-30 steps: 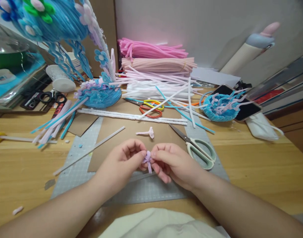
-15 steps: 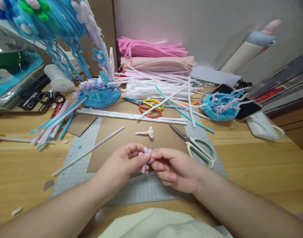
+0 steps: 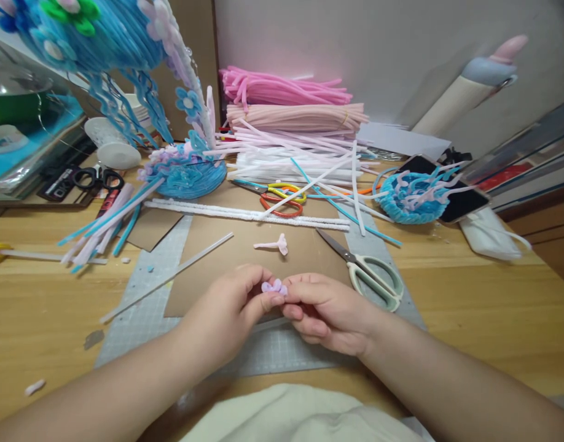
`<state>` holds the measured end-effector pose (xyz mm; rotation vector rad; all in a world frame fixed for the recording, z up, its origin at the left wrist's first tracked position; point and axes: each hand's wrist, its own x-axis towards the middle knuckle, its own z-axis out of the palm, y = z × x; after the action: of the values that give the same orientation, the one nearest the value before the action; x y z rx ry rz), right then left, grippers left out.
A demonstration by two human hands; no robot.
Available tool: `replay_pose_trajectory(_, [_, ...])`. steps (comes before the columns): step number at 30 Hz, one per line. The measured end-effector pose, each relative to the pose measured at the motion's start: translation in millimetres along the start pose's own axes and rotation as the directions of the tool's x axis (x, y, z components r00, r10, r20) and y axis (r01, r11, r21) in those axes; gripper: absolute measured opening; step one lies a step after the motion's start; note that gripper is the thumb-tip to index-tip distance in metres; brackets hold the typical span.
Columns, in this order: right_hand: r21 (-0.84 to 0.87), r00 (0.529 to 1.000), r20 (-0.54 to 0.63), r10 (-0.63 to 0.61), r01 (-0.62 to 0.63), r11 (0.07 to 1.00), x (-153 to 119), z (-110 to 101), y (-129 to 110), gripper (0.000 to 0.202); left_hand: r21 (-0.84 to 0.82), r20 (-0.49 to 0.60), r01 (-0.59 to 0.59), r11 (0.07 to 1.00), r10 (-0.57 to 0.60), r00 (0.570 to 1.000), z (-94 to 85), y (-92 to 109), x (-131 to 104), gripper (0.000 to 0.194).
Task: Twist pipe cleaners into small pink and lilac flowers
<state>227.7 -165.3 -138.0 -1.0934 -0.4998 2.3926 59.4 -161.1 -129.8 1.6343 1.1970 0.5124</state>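
A small lilac pipe-cleaner flower (image 3: pixel 273 286) is pinched between both hands, its looped petals facing up. My left hand (image 3: pixel 242 301) grips it with thumb and forefinger from the left; the part below the petals is hidden by the fingers. My right hand (image 3: pixel 325 310) closes on the flower's right side with thumb and forefinger, other fingers curled. Just beyond the hands, a pale pink pipe-cleaner flower with a stem (image 3: pixel 277 244) lies on the cardboard (image 3: pixel 217 264). Scissors with pale green handles (image 3: pixel 374 276) lie partly open to the right of my right hand.
Behind lie white pipe cleaners (image 3: pixel 249 213), red-and-yellow-handled scissors (image 3: pixel 282 199) and pink bundles (image 3: pixel 286 86). A clear glue stick (image 3: pixel 166 277) crosses the grey cutting mat (image 3: pixel 139 301). A tall blue decorated piece (image 3: pixel 190 178) stands left; a blue fuzzy basket (image 3: pixel 411 199) sits right.
The flower has turned in my fingers, so its petals now face up and the short tail that hung below is out of sight. My left hand has rolled slightly; the view shifted a little.
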Motion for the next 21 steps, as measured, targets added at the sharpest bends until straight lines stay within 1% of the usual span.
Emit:
replay_pose_trajectory(1, [-0.008, 1.000, -0.003, -0.003, 0.003, 1.000, 0.0, 0.4, 0.1, 0.015, 0.028, 0.003, 0.007, 1.000, -0.007, 1.000, -0.4, 0.8, -0.3, 0.017])
replay_pose_trajectory(3, [-0.032, 1.000, -0.015, -0.022, 0.022, 0.999, 0.1, 0.9, 0.3, 0.019, 0.007, 0.033, 0.051, 0.999, -0.051, 0.998, -0.1, 1.4, -0.3, 0.021])
replay_pose_trajectory(6, [-0.048, 0.999, -0.012, -0.031, 0.030, 0.998, 0.0, 0.2, 0.5, 0.022, -0.162, 0.121, 0.139, 0.977, -0.120, 0.985, 2.3, 0.3, 0.8, 0.026])
replay_pose_trajectory(9, [-0.021, 1.000, 0.016, 0.008, -0.008, 1.000, -0.5, -2.0, -0.3, 0.015, -0.358, 0.204, 0.233, 0.904, -0.167, 0.964, 4.6, 0.3, 2.6, 0.028])
replay_pose_trajectory(12, [-0.012, 0.998, 0.041, 0.049, -0.048, 0.999, -1.1, -2.5, -1.6, 0.012, -0.444, 0.250, 0.300, 0.844, -0.204, 0.946, 5.2, 2.5, 4.6, 0.035])
replay_pose_trajectory(14, [-0.046, 0.999, 0.036, 0.038, -0.036, 0.998, -1.3, -1.1, -2.0, 0.015, -0.475, 0.267, 0.326, 0.817, -0.219, 0.938, 5.2, 4.1, 5.6, 0.039])
replay_pose_trajectory(16, [-0.129, 1.000, -0.006, -0.030, 0.029, 0.991, -1.1, 1.0, -1.4, 0.020, -0.504, 0.287, 0.355, 0.788, -0.235, 0.929, 5.1, 4.9, 6.2, 0.041])
replay_pose_trajectory(18, [-0.269, 0.987, -0.076, -0.143, 0.118, 0.956, -0.6, 3.2, 0.3, 0.020, -0.527, 0.308, 0.385, 0.758, -0.252, 0.917, 4.7, 4.6, 6.3, 0.041])
replay_pose_trajectory(20, [-0.433, 0.953, -0.127, -0.274, 0.195, 0.880, -0.5, 4.8, 2.6, 0.015, -0.552, 0.324, 0.408, 0.727, -0.265, 0.908, 4.3, 3.4, 5.8, 0.038])
replay_pose_trajectory(21, [-0.508, 0.932, -0.132, -0.338, 0.229, 0.830, -0.6, 5.5, 3.9, 0.013, -0.568, 0.330, 0.415, 0.711, -0.265, 0.906, 4.0, 2.5, 5.4, 0.037])
